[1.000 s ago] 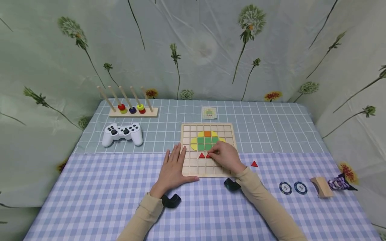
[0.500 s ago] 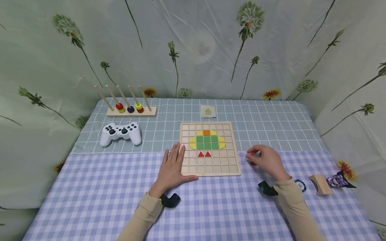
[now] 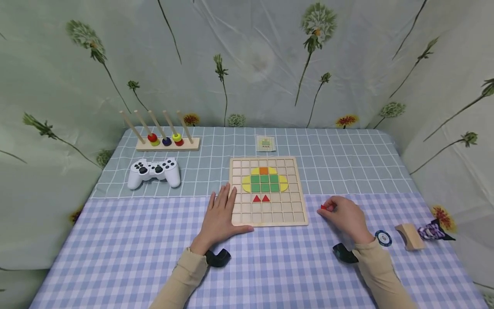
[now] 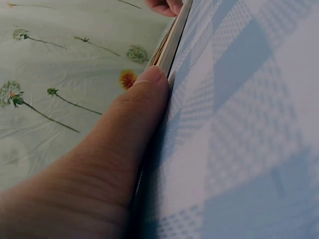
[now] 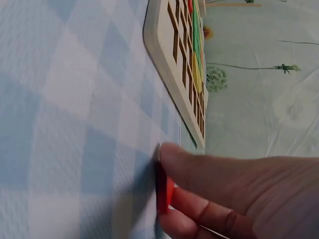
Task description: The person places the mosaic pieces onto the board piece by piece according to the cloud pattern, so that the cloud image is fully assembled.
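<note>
A wooden grid board [image 3: 243, 208] lies mid-table, with green squares [image 3: 265, 183], yellow curved pieces, an orange square [image 3: 263, 171] and two red triangles [image 3: 261, 198] set in its cells. My left hand [image 3: 220, 214] rests with spread, straight fingers along the board's left edge and lower left corner; in the left wrist view its thumb [image 4: 134, 104] touches the board's side. To the right of the board, my right hand [image 3: 345, 216] pinches a red triangle piece [image 5: 163, 186] between thumb and fingers, close to the checked cloth.
A small pattern card [image 3: 266, 143] lies behind the board. At the left are a white game controller [image 3: 154, 171] and a peg stand [image 3: 167, 144] with coloured beads. Near my right forearm are a poker chip [image 3: 383, 238], a wooden arch block [image 3: 410, 237] and a purple patterned item [image 3: 434, 231].
My right hand has left the second red triangle on the board, moved right and taken hold of the loose red triangle on the cloth. My left hand has stayed in place.
</note>
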A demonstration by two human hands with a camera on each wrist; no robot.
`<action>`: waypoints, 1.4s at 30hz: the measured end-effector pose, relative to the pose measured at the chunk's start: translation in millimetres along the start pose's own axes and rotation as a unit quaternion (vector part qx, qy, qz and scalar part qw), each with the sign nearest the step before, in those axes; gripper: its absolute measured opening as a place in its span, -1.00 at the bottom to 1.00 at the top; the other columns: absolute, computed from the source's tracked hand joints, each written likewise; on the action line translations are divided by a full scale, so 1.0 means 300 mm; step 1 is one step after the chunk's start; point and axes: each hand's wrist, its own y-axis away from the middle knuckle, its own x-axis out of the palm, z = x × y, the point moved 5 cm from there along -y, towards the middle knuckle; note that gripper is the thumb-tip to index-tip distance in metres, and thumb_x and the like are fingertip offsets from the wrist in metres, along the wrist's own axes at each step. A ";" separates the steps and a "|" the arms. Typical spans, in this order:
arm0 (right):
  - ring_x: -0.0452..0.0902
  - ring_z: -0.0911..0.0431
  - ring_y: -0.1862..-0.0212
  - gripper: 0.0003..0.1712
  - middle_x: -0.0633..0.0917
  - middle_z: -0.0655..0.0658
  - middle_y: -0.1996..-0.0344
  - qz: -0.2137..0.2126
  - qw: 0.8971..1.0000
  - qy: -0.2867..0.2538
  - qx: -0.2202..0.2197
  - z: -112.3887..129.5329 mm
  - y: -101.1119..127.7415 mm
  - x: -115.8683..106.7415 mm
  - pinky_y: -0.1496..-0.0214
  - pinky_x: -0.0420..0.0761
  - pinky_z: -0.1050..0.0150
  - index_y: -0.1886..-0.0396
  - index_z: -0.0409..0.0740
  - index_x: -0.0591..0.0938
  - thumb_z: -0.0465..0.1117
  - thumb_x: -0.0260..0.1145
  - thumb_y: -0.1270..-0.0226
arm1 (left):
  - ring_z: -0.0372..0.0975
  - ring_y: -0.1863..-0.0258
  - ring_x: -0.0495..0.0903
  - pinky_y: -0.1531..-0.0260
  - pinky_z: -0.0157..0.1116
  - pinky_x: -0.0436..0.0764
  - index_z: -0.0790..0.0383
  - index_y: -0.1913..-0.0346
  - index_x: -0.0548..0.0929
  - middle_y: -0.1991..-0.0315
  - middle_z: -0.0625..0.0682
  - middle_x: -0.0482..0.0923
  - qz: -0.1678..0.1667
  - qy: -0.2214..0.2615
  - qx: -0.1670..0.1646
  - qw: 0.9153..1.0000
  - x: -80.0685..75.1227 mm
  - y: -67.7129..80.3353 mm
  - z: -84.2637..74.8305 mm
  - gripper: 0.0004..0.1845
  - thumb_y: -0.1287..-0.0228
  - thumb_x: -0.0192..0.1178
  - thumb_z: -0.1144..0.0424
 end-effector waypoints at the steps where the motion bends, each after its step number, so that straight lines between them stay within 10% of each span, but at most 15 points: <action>1: 0.37 0.13 0.52 -0.78 0.55 0.03 0.56 -0.001 1.000 -0.003 -0.001 0.001 -0.002 0.003 0.54 0.34 0.24 0.48 -0.14 0.63 -0.11 0.48 -0.07 | -0.04 -0.46 -0.23 -0.37 -0.03 -0.27 0.27 -0.50 -0.04 -0.49 0.22 -0.15 0.001 -0.001 -0.001 1.000 0.001 -0.001 0.000 0.31 0.17 0.15 -0.55; 11: 0.37 0.14 0.54 -0.85 0.55 0.01 0.56 -0.001 0.996 -0.076 -0.041 0.034 -0.045 0.032 0.48 0.36 0.24 0.43 -0.17 0.61 -0.34 0.45 -0.06 | -0.03 -0.46 -0.22 -0.37 -0.02 -0.26 0.27 -0.50 -0.04 -0.49 0.22 -0.15 -0.002 -0.001 -0.004 1.000 -0.002 0.003 0.000 0.32 0.17 0.14 -0.56; 23: 0.34 0.15 0.60 -0.81 0.60 0.07 0.57 0.034 0.986 -0.127 -0.107 0.259 -0.169 0.098 0.56 0.33 0.27 0.51 -0.06 0.63 -0.18 0.53 -0.01 | -0.03 -0.46 -0.23 -0.37 -0.03 -0.28 0.26 -0.50 -0.05 -0.49 0.21 -0.17 -0.005 0.004 0.004 1.000 -0.002 -0.007 -0.002 0.31 0.17 0.15 -0.55; 42: 0.51 0.16 0.38 -0.95 0.62 0.07 0.47 0.025 0.988 -0.055 -0.145 0.313 -0.181 0.184 0.34 0.51 0.19 0.51 -0.02 0.76 -0.21 0.48 -0.09 | -0.01 -0.46 -0.19 -0.36 0.01 -0.22 0.29 -0.49 -0.01 -0.48 0.22 -0.14 -0.005 0.005 0.006 1.000 0.003 -0.004 -0.001 0.31 0.17 0.15 -0.55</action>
